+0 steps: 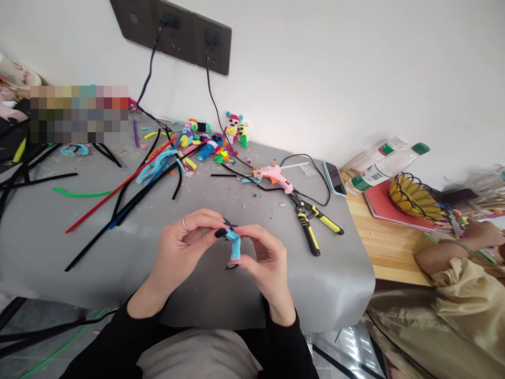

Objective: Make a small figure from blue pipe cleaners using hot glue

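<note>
Above the near part of the gray table cover, I hold a short, bent light-blue fuzzy piece between both hands. My left hand pinches its upper end between thumb and forefinger; my right hand has the forefinger at the top and the thumb under the lower end, gripping it lengthwise.

Just beyond my right hand lie yellow-and-black pliers, handles splayed toward the near right, and farther off a pink glue gun with its nozzle turned left. These two, with the black cord looping around to their right, block any straight reach to the far right, where a phone rests by the cover's edge. Long pipe cleaners crowd the left: a red stem, a green stem and several black ones, some crossing. Far ahead, a pink-and-blue bear figure sits against the wall among colorful bits.

The near edge of the cover curves down under my wrists, and its right edge meets a wooden tabletop, where another person's forearm rests near a yellow basket. My easiest room runs leftward, over smooth gray cover between my left wrist and the stems, and rightward, on the near side of the pliers.
</note>
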Action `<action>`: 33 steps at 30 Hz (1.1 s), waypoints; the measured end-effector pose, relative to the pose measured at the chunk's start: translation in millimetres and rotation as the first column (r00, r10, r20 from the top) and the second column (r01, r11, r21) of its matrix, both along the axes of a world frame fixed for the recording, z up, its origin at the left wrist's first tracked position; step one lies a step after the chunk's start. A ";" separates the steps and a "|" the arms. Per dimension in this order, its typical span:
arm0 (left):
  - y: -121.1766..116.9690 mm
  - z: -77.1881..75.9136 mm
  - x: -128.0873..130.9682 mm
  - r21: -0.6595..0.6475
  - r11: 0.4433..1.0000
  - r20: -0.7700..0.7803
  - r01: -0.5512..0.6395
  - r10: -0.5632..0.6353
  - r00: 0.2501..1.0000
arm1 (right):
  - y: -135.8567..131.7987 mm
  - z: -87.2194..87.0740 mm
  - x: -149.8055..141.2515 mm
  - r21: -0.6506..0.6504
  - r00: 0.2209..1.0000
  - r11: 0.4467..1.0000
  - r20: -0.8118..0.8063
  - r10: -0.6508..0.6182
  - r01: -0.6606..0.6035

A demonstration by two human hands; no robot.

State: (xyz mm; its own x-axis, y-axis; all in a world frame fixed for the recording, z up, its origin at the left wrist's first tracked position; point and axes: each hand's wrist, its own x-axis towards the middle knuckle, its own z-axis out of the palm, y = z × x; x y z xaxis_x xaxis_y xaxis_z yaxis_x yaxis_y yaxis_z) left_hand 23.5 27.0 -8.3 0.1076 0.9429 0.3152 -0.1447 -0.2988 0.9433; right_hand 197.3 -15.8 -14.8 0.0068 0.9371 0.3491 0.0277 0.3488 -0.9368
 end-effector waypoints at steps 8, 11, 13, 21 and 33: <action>-5.8 0.6 -1.6 0.065 0.996 -0.057 0.066 -0.063 0.996 | -4.9 -0.1 3.2 0.067 1.000 0.997 0.001 -0.027 0.027; -8.3 4.4 -2.7 0.124 0.987 -0.104 0.105 -0.092 0.990 | -6.0 -1.2 3.5 0.077 0.996 0.995 0.046 -0.075 0.071; -9.1 7.9 -3.2 0.166 0.979 -0.138 0.121 -0.099 0.986 | -6.8 -1.8 3.5 0.088 0.992 0.991 0.072 -0.104 0.097; -8.5 9.5 -8.5 0.270 0.941 -0.184 0.205 -0.159 0.970 | -8.5 1.0 1.4 0.156 0.985 0.977 0.080 -0.156 0.142; -11.1 11.1 -4.3 0.336 0.907 -0.232 0.252 -0.179 0.956 | -9.7 3.5 -5.7 0.133 0.987 0.987 0.120 -0.109 0.093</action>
